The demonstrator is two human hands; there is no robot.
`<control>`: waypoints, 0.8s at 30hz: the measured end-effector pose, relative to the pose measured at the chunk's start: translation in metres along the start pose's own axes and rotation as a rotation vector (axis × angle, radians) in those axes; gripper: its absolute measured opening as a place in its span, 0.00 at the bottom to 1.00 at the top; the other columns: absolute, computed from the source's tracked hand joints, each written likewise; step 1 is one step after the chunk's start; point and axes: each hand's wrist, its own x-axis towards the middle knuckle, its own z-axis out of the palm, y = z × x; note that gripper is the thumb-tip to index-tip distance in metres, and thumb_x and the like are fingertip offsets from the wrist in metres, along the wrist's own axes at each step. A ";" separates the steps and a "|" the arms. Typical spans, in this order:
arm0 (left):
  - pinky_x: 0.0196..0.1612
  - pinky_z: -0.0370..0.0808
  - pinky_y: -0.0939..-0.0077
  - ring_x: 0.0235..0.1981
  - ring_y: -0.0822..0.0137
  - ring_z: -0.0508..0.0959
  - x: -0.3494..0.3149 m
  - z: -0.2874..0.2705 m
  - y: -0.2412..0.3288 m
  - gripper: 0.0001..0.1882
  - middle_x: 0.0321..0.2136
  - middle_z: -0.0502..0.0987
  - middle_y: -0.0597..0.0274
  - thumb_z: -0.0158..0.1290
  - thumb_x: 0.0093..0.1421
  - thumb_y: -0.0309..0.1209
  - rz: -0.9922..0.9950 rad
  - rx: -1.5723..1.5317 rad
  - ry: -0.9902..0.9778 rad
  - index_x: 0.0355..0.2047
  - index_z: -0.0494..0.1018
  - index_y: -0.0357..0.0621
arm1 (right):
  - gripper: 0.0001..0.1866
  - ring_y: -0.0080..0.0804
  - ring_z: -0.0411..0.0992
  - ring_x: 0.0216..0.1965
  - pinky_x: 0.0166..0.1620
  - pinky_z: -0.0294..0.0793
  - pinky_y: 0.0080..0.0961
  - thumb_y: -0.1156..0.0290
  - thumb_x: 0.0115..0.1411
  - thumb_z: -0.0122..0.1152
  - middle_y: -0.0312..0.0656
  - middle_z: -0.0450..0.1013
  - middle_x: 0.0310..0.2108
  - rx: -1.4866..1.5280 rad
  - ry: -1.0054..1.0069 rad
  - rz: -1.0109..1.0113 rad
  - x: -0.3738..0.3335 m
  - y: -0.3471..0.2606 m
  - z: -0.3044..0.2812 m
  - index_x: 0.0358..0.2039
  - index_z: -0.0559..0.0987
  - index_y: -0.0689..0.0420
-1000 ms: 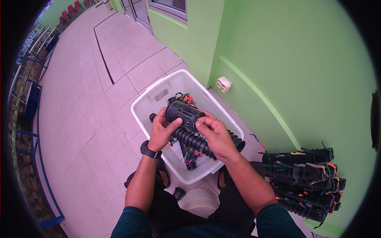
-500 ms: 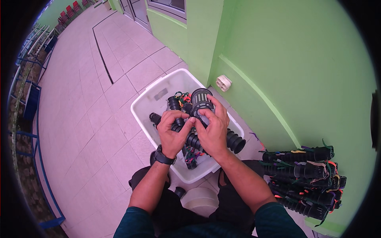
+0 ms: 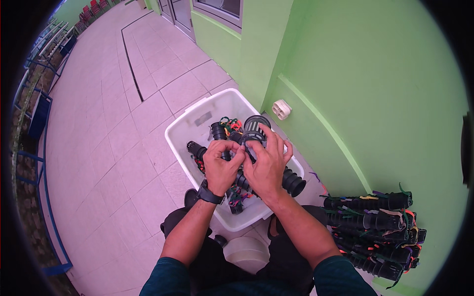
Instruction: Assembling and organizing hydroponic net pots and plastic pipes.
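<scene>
Both my hands meet over a white plastic bin (image 3: 174, 140). My right hand (image 3: 266, 167) curls round a black slotted, cup-like tube end (image 3: 256, 126), the index finger along its side. Beside it, thumb and fingertips of my left hand (image 3: 219, 166) are pinched together, touching my right fingertips. Whatever the left fingers pinch is too small and covered to make out. Below the hands, black ribbed tubes (image 3: 294, 182) lie in the bin, with green and orange strips (image 3: 231, 127) among them. My hands hide the bin's middle.
To the right, a pile of black ribbed tubes with coloured strips (image 3: 375, 222) lies against the green wall (image 3: 375, 89). A white outlet fitting (image 3: 281, 109) juts from the wall. A pale round container (image 3: 247, 254) stands between my legs. Blue railings (image 3: 44, 197) line the left.
The view has shifted slightly, with the bin a little lower in it. My right outer fingers have lifted and spread, while both hands' fingertips stay together at the slotted tube.
</scene>
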 end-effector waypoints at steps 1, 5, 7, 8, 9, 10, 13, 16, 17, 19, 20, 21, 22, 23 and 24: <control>0.42 0.69 0.76 0.32 0.74 0.74 0.001 0.000 -0.002 0.03 0.27 0.79 0.65 0.60 0.54 0.23 -0.030 -0.058 -0.010 0.28 0.77 0.36 | 0.12 0.41 0.64 0.57 0.62 0.45 0.54 0.66 0.51 0.66 0.44 0.67 0.56 0.020 -0.027 0.018 0.002 0.000 -0.003 0.35 0.80 0.55; 0.39 0.70 0.75 0.31 0.71 0.75 0.000 -0.002 -0.007 0.05 0.25 0.77 0.61 0.59 0.52 0.24 -0.107 -0.200 0.030 0.25 0.75 0.34 | 0.16 0.39 0.70 0.51 0.62 0.46 0.55 0.62 0.49 0.68 0.42 0.72 0.48 0.069 -0.062 0.014 0.005 0.002 -0.009 0.38 0.79 0.53; 0.37 0.69 0.82 0.32 0.77 0.72 -0.002 -0.005 -0.003 0.04 0.27 0.76 0.65 0.58 0.54 0.22 -0.211 -0.349 -0.014 0.28 0.74 0.35 | 0.25 0.41 0.73 0.46 0.62 0.47 0.54 0.60 0.48 0.69 0.42 0.75 0.42 0.130 -0.181 0.066 0.005 0.003 -0.013 0.46 0.74 0.53; 0.37 0.69 0.82 0.32 0.77 0.72 -0.003 -0.008 -0.006 0.04 0.27 0.76 0.65 0.58 0.54 0.22 -0.208 -0.353 -0.013 0.28 0.74 0.35 | 0.25 0.41 0.73 0.46 0.62 0.47 0.54 0.60 0.48 0.69 0.42 0.75 0.42 0.126 -0.179 0.062 0.005 0.005 -0.015 0.46 0.74 0.53; 0.36 0.69 0.84 0.31 0.79 0.72 -0.001 -0.013 -0.013 0.03 0.27 0.75 0.67 0.57 0.56 0.22 -0.184 -0.407 0.063 0.29 0.73 0.36 | 0.30 0.42 0.73 0.45 0.62 0.49 0.53 0.59 0.48 0.70 0.44 0.75 0.42 0.091 -0.185 0.130 0.006 0.011 -0.016 0.50 0.71 0.54; 0.35 0.68 0.86 0.31 0.80 0.71 0.003 -0.019 -0.015 0.03 0.28 0.75 0.68 0.56 0.58 0.21 -0.162 -0.462 0.136 0.31 0.72 0.37 | 0.35 0.43 0.73 0.44 0.61 0.50 0.51 0.59 0.47 0.70 0.45 0.75 0.41 0.053 -0.190 0.202 0.007 0.017 -0.017 0.54 0.67 0.55; 0.36 0.68 0.86 0.29 0.81 0.71 0.014 -0.052 -0.023 0.05 0.28 0.74 0.70 0.55 0.61 0.22 -0.169 -0.534 0.251 0.30 0.70 0.41 | 0.41 0.44 0.73 0.45 0.61 0.52 0.49 0.57 0.46 0.71 0.48 0.75 0.41 0.052 -0.068 0.155 0.009 0.033 -0.024 0.58 0.62 0.56; 0.39 0.69 0.85 0.29 0.80 0.72 0.018 -0.070 -0.031 0.04 0.27 0.74 0.71 0.55 0.61 0.22 -0.193 -0.471 0.235 0.33 0.70 0.41 | 0.38 0.42 0.72 0.45 0.60 0.55 0.45 0.57 0.45 0.72 0.45 0.76 0.43 0.045 -0.061 0.089 0.006 0.038 -0.028 0.55 0.69 0.57; 0.40 0.70 0.84 0.30 0.79 0.73 0.019 -0.071 -0.031 0.05 0.27 0.75 0.69 0.55 0.60 0.22 -0.209 -0.473 0.194 0.35 0.69 0.41 | 0.37 0.42 0.72 0.45 0.60 0.55 0.44 0.57 0.44 0.73 0.44 0.76 0.43 0.010 -0.067 0.025 0.005 0.040 -0.029 0.54 0.72 0.58; 0.41 0.70 0.83 0.30 0.78 0.74 0.018 -0.075 -0.032 0.07 0.27 0.76 0.68 0.54 0.60 0.21 -0.226 -0.474 0.147 0.37 0.69 0.40 | 0.33 0.40 0.72 0.45 0.60 0.55 0.42 0.58 0.44 0.73 0.43 0.76 0.44 0.007 -0.048 0.022 0.006 0.041 -0.034 0.50 0.75 0.58; 0.41 0.71 0.82 0.30 0.77 0.75 0.017 -0.076 -0.033 0.09 0.27 0.77 0.67 0.54 0.59 0.21 -0.267 -0.465 0.091 0.39 0.68 0.39 | 0.33 0.40 0.73 0.45 0.58 0.57 0.41 0.58 0.45 0.73 0.44 0.76 0.44 0.060 -0.047 0.002 0.006 0.042 -0.040 0.51 0.75 0.58; 0.42 0.72 0.81 0.30 0.76 0.76 0.018 -0.076 -0.035 0.12 0.28 0.78 0.65 0.54 0.58 0.21 -0.304 -0.459 0.031 0.42 0.67 0.38 | 0.33 0.40 0.73 0.44 0.57 0.59 0.40 0.59 0.45 0.73 0.45 0.76 0.43 0.110 -0.041 -0.016 0.007 0.043 -0.046 0.51 0.75 0.58; 0.42 0.73 0.79 0.30 0.74 0.76 0.019 -0.079 -0.041 0.15 0.27 0.79 0.63 0.55 0.58 0.22 -0.365 -0.394 -0.052 0.45 0.67 0.36 | 0.33 0.40 0.73 0.44 0.57 0.59 0.40 0.59 0.45 0.73 0.45 0.76 0.43 0.091 -0.027 -0.004 0.007 0.044 -0.054 0.51 0.75 0.58; 0.42 0.72 0.79 0.30 0.74 0.77 0.019 -0.082 -0.051 0.15 0.27 0.79 0.63 0.56 0.58 0.23 -0.406 -0.323 -0.181 0.44 0.68 0.37 | 0.33 0.42 0.75 0.43 0.55 0.63 0.39 0.60 0.45 0.74 0.46 0.77 0.42 0.156 -0.012 -0.002 0.005 0.044 -0.060 0.51 0.75 0.59; 0.38 0.73 0.79 0.29 0.74 0.77 0.018 -0.081 -0.057 0.15 0.27 0.79 0.63 0.58 0.57 0.25 -0.387 -0.219 -0.278 0.44 0.69 0.35 | 0.33 0.43 0.76 0.42 0.52 0.67 0.38 0.60 0.45 0.74 0.47 0.77 0.42 0.211 0.012 0.002 0.006 0.045 -0.069 0.50 0.75 0.59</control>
